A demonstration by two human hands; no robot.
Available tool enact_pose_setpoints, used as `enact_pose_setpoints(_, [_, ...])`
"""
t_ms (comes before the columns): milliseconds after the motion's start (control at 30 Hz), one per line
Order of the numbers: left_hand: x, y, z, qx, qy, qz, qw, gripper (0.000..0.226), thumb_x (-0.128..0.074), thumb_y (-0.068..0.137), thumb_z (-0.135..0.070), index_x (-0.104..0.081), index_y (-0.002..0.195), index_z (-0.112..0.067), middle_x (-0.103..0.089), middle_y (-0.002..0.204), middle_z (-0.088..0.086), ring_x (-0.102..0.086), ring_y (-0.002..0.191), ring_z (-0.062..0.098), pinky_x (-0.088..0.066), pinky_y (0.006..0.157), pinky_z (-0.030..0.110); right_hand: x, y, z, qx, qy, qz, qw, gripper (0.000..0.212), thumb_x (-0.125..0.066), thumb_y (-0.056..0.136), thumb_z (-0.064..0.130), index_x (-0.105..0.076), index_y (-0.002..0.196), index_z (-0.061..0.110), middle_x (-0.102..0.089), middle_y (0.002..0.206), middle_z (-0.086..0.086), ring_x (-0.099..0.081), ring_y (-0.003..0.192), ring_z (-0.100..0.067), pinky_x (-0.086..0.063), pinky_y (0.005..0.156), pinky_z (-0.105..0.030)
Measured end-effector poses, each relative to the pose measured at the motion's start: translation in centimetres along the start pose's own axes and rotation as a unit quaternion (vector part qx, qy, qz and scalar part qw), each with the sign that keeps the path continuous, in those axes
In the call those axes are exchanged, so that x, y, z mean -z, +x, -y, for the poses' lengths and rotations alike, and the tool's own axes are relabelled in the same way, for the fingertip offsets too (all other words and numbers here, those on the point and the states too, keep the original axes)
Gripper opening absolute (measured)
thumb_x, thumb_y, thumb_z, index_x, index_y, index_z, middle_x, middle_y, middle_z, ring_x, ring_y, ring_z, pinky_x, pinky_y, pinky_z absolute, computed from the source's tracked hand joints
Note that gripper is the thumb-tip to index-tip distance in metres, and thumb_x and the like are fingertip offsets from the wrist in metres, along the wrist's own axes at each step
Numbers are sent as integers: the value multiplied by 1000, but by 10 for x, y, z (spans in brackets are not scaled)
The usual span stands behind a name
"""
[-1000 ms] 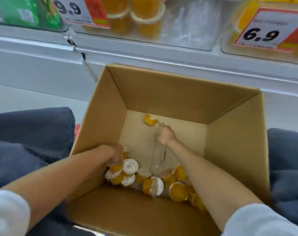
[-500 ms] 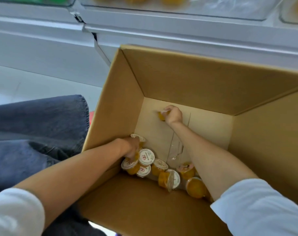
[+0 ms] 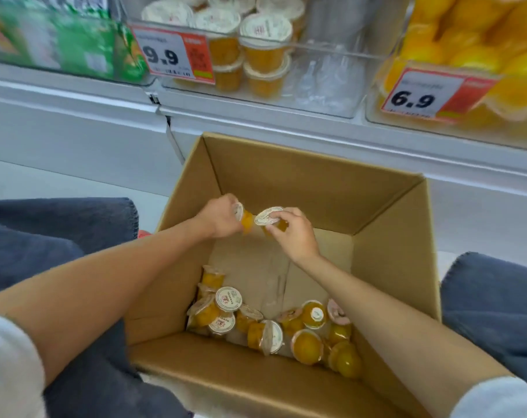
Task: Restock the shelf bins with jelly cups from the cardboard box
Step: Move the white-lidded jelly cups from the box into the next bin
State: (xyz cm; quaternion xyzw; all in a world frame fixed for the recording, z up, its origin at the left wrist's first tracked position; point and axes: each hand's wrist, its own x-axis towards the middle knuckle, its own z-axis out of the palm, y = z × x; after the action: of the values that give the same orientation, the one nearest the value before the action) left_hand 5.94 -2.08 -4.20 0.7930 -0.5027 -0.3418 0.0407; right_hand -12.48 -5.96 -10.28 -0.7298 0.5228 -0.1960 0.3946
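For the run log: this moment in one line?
left hand grips jelly cup | right hand grips second cup | cardboard box: loose cups inside

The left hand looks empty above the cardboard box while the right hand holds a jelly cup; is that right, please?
Not quite: the left hand is not empty; it grips a second cup above the cardboard box, while the right hand holds a jelly cup. The head view shows both.

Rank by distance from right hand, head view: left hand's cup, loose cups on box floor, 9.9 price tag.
From right hand:
1. Cup in left hand, just beside.
2. Loose cups, below on box floor.
3. 9.9 price tag, farthest, upper left.
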Motion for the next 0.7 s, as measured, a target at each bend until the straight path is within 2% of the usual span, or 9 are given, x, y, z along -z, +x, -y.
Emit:
enact_pose_setpoints(67, [22, -13, -17, -41, -38, -38, 998, 76, -79, 74, -31, -45, 140, -16, -60, 127, 4, -59, 109, 20, -47, 86, 25, 25, -6, 24, 25, 3, -27, 999, 26, -76, 80, 26, -73, 105, 20, -59, 115, -1, -56, 109, -14, -39, 92, -18])
enact_pose_setpoints(133, [46, -31, -33, -84, -34, -69, 993, 77, -76, 77, -34, -42, 145, -18, -59, 133, 3, -58, 116, 20, -45, 96, 26, 50, -13, 47, 66, -12, -42, 997, 26, -75, 80, 29, -73, 106, 24, -58, 115, 2, -55, 107, -13, -43, 94, -24])
enact_pose_setpoints(200, [70, -48, -45, -120, -16, -119, 985, 77, -73, 78, -39, -41, 146, -23, -58, 135, 3, -57, 119, 21, -43, 100, 28, 76, -18, 71, 111, -21, -60, 992, 28, -74, 81, 31, -72, 108, 25, -58, 116, 3, -55, 106, -12, -46, 95, -29])
enact_pose_setpoints(300, [111, -69, -65, -158, -59, -188, 968, 75, -74, 77, -44, -42, 142, -27, -59, 133, 3, -55, 120, 22, -43, 100, 32, 111, -18, 115, 154, -20, -106, 982, 30, -74, 82, 32, -72, 110, 24, -57, 115, 5, -54, 102, -9, -46, 93, -28])
enact_pose_setpoints(400, [154, -84, -84, -191, -113, -227, 948, 61, -75, 76, -42, -48, 129, -25, -56, 133, 4, -55, 118, 21, -44, 93, 32, 137, -9, 156, 178, 20, -144, 973, 28, -75, 81, 31, -73, 108, 25, -55, 110, 8, -54, 99, -6, -48, 92, -26])
enact_pose_setpoints(533, [210, -83, -99, -223, -154, -313, 910, 48, -76, 75, -39, -56, 116, -25, -60, 124, 3, -63, 98, 24, -53, 84, 40, 164, 18, 206, 202, 97, -198, 954, 24, -73, 83, 30, -72, 107, 25, -56, 114, 9, -58, 106, -7, -48, 94, -23])
enact_pose_setpoints(600, [233, -72, -103, -218, -135, -360, 897, 46, -75, 75, -38, -59, 117, -24, -58, 125, 2, -59, 106, 23, -48, 92, 35, 174, 39, 224, 196, 148, -225, 943, 20, -73, 83, 27, -71, 103, 27, -59, 115, 6, -60, 103, -6, -50, 92, -22])
enact_pose_setpoints(700, [258, -40, -104, -196, -91, -387, 896, 49, -73, 79, -37, -58, 122, -19, -55, 128, 5, -53, 116, 23, -41, 96, 34, 183, 84, 240, 188, 136, -253, 939, 23, -75, 81, 28, -72, 104, 24, -62, 116, 1, -61, 102, -9, -50, 89, -22])
